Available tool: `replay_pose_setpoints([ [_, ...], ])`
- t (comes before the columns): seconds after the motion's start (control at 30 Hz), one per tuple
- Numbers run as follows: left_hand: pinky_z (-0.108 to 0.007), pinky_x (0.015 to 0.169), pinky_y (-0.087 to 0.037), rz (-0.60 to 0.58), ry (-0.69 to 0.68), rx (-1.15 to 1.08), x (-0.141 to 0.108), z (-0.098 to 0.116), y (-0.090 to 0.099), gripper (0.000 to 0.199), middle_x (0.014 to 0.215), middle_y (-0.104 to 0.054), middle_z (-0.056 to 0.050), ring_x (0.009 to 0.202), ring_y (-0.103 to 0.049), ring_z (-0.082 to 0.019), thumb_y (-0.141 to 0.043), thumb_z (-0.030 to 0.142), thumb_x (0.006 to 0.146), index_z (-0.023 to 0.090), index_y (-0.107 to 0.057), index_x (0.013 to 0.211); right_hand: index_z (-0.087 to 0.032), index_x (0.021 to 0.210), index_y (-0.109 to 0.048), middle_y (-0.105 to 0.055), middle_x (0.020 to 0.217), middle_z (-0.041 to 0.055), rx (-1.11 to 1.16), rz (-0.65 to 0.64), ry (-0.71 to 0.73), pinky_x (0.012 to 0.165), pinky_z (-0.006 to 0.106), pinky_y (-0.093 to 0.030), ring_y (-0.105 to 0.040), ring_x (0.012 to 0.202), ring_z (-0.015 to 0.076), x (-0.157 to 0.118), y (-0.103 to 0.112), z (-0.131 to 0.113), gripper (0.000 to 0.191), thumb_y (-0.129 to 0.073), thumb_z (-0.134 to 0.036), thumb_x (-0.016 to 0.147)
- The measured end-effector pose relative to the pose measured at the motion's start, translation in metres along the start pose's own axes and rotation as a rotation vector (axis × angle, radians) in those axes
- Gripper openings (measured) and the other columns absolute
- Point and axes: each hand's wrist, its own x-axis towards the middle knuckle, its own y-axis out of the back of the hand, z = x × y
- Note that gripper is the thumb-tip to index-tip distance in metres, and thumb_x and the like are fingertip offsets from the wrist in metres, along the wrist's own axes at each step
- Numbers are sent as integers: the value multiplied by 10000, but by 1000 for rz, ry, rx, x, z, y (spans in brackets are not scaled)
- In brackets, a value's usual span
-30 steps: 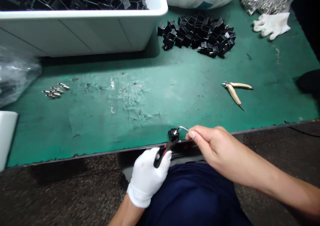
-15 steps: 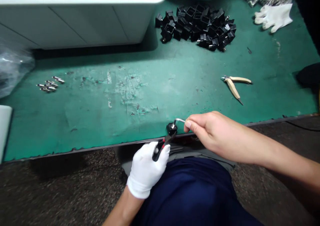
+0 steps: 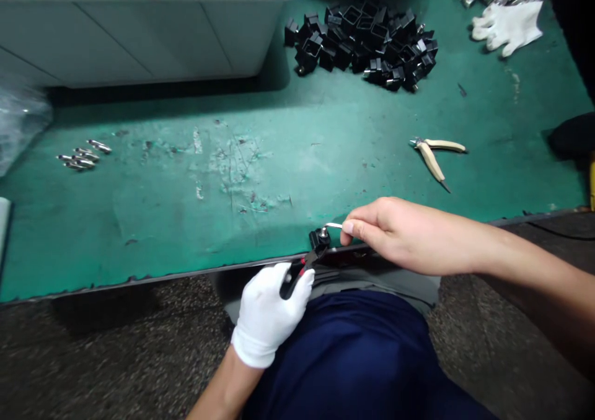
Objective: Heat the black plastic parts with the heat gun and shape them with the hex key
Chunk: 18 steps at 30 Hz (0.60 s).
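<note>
My left hand (image 3: 274,305), in a white glove, is closed round the handles of dark pliers (image 3: 310,261) with red marks. The jaws reach to a small black part (image 3: 318,239) at the table's front edge. A shiny metal fitting sits on top of that part. Bare, my right hand (image 3: 395,234) pinches the long arm of a hex key (image 3: 333,225), whose bent end meets the metal fitting. How the jaws grip the part is too small to tell.
Black square parts (image 3: 367,42) lie piled at the back, right of a white bin (image 3: 153,42). Yellow-handled nippers (image 3: 432,153) rest on the right of the green table (image 3: 162,234), a white glove (image 3: 509,26) behind them. Several metal pins (image 3: 83,155) lie left, near a plastic bag (image 3: 21,126).
My right hand has shifted slightly up, and the hex key's arm has turned a little. My left hand keeps its hold on the pliers. The whole view has moved slightly.
</note>
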Motion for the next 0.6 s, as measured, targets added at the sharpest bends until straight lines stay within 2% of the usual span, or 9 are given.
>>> replay_pose_setpoints([
  [0.43,-291,663,-453,-20,55,-50,1,3,0,335,662,-631,-30,621,-598,-182,-557,439,949,185,-628,742,-227,950,-740,-485,591,-50,194,-2,-27,511,260,-328,-447,544,122,7,-6,21,372,-395,-338,1035],
  [0.6,-291,655,-442,-54,99,-90,2,3,0,332,662,-640,-22,613,-596,-176,-543,434,953,193,-632,743,-199,962,-716,-409,555,-72,456,-52,-51,463,237,-296,-367,476,97,9,-13,33,369,-402,-378,1040],
])
